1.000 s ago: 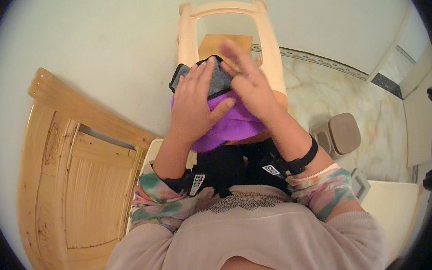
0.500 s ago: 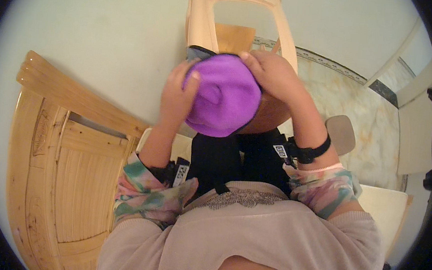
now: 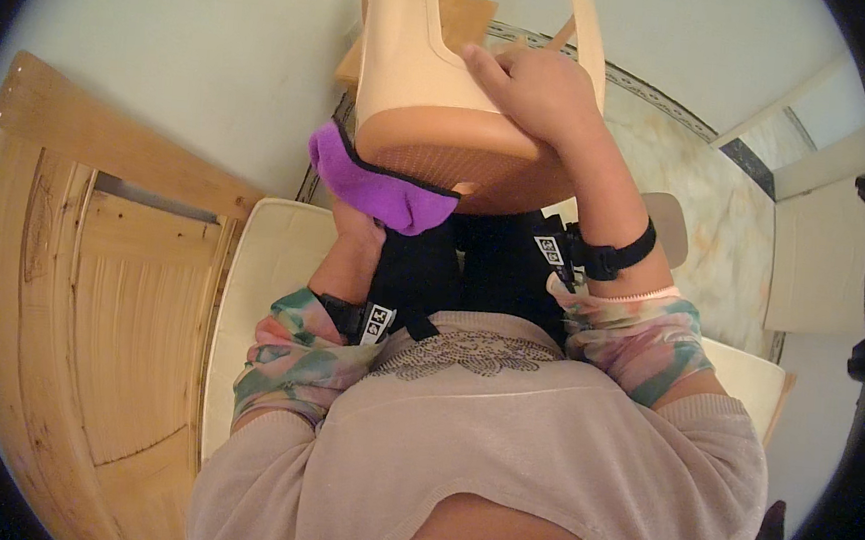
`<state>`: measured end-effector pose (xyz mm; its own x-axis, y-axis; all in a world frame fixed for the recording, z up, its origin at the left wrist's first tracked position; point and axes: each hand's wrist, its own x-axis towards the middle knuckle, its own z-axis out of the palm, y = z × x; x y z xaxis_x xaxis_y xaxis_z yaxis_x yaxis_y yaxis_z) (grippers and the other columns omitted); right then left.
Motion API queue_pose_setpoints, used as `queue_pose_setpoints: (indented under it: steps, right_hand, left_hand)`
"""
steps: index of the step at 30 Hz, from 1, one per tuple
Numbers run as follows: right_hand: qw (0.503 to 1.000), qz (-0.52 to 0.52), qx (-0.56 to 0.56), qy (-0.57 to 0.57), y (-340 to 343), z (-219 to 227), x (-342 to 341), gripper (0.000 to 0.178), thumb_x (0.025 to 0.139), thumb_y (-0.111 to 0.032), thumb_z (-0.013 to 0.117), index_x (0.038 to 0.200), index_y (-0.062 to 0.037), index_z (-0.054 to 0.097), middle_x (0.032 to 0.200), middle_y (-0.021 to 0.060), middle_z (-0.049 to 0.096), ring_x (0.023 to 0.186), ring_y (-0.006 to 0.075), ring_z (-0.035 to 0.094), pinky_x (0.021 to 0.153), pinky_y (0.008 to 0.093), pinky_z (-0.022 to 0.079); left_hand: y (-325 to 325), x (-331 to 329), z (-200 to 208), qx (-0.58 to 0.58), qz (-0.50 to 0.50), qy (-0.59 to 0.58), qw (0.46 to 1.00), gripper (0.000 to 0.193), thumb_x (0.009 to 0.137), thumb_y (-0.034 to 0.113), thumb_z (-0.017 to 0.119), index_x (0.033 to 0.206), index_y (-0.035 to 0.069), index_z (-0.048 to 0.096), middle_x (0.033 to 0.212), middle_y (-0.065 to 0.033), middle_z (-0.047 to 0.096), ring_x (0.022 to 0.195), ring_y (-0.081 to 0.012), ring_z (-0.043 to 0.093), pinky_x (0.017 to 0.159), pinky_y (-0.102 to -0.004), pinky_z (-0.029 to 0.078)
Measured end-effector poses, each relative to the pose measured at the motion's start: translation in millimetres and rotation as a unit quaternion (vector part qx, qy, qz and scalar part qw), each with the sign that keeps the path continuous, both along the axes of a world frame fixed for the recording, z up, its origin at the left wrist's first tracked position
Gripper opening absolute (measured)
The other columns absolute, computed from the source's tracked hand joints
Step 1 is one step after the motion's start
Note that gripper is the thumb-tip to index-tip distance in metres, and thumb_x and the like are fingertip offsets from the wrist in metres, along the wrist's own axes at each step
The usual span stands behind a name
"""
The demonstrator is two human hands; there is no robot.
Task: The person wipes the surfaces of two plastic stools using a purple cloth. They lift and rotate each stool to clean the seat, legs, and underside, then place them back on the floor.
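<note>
A peach plastic stool (image 3: 397, 57) is tilted in front of my lap, its orange textured seat (image 3: 490, 164) facing me. My right hand (image 3: 540, 92) grips the stool's frame just beyond the seat edge, thumb stretched toward the left. At the seat's left corner hangs a purple fleecy cloth piece (image 3: 378, 188) with black edging, folded over. My left hand (image 3: 358, 223) is behind and under this cloth, holding it against the stool's side; its fingers are hidden, and only the wrist and heel of the hand show.
A carved wooden panel (image 3: 140, 290) stands to my left. A cream padded seat (image 3: 261, 288) is beneath me. Behind the stool is a light wooden piece (image 3: 465, 21) by the wall. The marbled floor (image 3: 711, 159) and a beige rounded object (image 3: 668, 226) lie to the right.
The purple cloth has gone from spread over the seat to folded at its left corner, carried by my left hand. The orange seat is now exposed. My right hand has moved from cloth to frame.
</note>
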<state>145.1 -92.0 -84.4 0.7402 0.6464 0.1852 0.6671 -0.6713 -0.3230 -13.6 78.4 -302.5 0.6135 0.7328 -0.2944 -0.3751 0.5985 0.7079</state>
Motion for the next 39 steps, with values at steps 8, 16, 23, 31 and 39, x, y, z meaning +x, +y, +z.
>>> queue_pose_setpoints:
  steps: [8, 16, 23, 31, 39]
  right_hand:
    - [1.0, -0.023, 0.006, 0.016, -18.7, 1.5, -39.6, 0.066, 0.094, -0.062, 0.04, 0.079, -0.0071, 0.072, 0.066, 0.0166, 0.065, 0.07, 0.0368, 0.065, 0.064, 0.0452, 0.05]
    - [0.998, -0.053, 0.022, 0.005, -20.3, -5.2, -57.0, 0.065, 0.095, -0.06, 0.04, 0.077, -0.0051, 0.069, 0.067, 0.0182, 0.063, 0.071, 0.0384, 0.064, 0.064, 0.0467, 0.049]
    - [0.987, 0.083, 0.023, 0.135, -58.7, -2.9, -37.8, 0.056, 0.094, -0.053, 0.048, 0.084, -0.0013, 0.067, 0.074, 0.0218, 0.065, 0.072, 0.0384, 0.064, 0.067, 0.0451, 0.05]
    - [0.905, -0.006, 0.281, 0.32, -85.4, -94.4, -62.4, 0.045, 0.094, -0.044, 0.06, 0.095, 0.0003, 0.067, 0.07, 0.0035, 0.063, 0.067, 0.0126, 0.058, 0.062, 0.0319, 0.048]
    - [0.781, 0.043, 0.392, 0.484, -122.8, -143.4, -81.1, 0.039, 0.098, -0.034, 0.059, 0.119, -0.0019, 0.061, 0.097, -0.0005, 0.065, 0.082, 0.0062, 0.057, 0.071, 0.023, 0.047]
  left_hand:
    - [-33.5, -6.8, 39.4, -0.185, -0.051, -0.006, 0.981, 0.047, 0.098, 0.047, 0.042, 0.135, 0.019, 0.049, 0.137, -0.0072, 0.054, 0.126, -0.0309, 0.051, 0.104, -0.0529, 0.043]
    - [-92.0, -7.8, 87.0, -0.228, -0.172, 0.015, 0.958, 0.038, 0.103, 0.034, 0.039, 0.133, 0.014, 0.049, 0.134, -0.0065, 0.055, 0.121, -0.0269, 0.053, 0.1, -0.0474, 0.048]
    - [-103.1, -25.0, 107.1, -0.117, -0.262, -0.015, 0.958, 0.037, 0.104, 0.029, 0.04, 0.137, 0.014, 0.044, 0.135, -0.0055, 0.051, 0.121, -0.0223, 0.051, 0.101, -0.042, 0.045]
    - [-87.5, -22.3, 70.3, 0.186, -0.132, 0.049, 0.972, 0.047, 0.1, 0.031, 0.05, 0.14, 0.008, 0.042, 0.135, -0.0097, 0.05, 0.123, -0.0226, 0.049, 0.103, -0.0365, 0.04]
    - [-76.7, 4.9, 39.6, 0.556, -0.13, 0.169, 0.803, 0.055, 0.103, 0.031, 0.038, 0.147, -0.001, 0.029, 0.148, -0.0253, 0.033, 0.138, -0.0392, 0.03, 0.116, -0.0407, 0.022]
